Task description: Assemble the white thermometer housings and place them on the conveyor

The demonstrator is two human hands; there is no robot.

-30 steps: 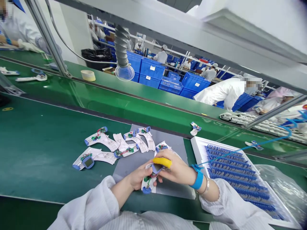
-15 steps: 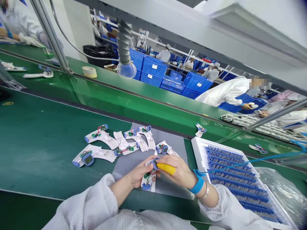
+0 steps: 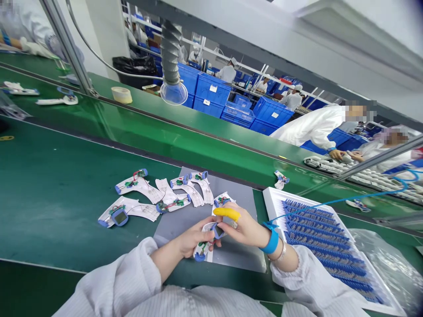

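Both my hands hold one white half-shell (image 3: 205, 241) with a blue tip, green board and red wires, just above a grey mat (image 3: 185, 220). My left hand (image 3: 191, 241) grips its lower part from the left. My right hand (image 3: 243, 229), with a yellow finger cot on the forefinger and a blue wrist strap, pinches the blue display piece at its upper end. Several more white half-shells (image 3: 148, 193) lie spread to the left and behind.
A white tray (image 3: 274, 198) of blue parts sits at right, with clear plastic wrap (image 3: 383, 255) beyond it. A green conveyor (image 3: 165, 136) runs behind, carrying a small part (image 3: 280, 179). A tape roll (image 3: 121, 94) and fume hood (image 3: 173, 93) stand farther back. People in white coats work across.
My right forefinger has lifted and straightened above the display piece. The half-shell stays in both hands at the same place on the mat. The view tilted slightly.
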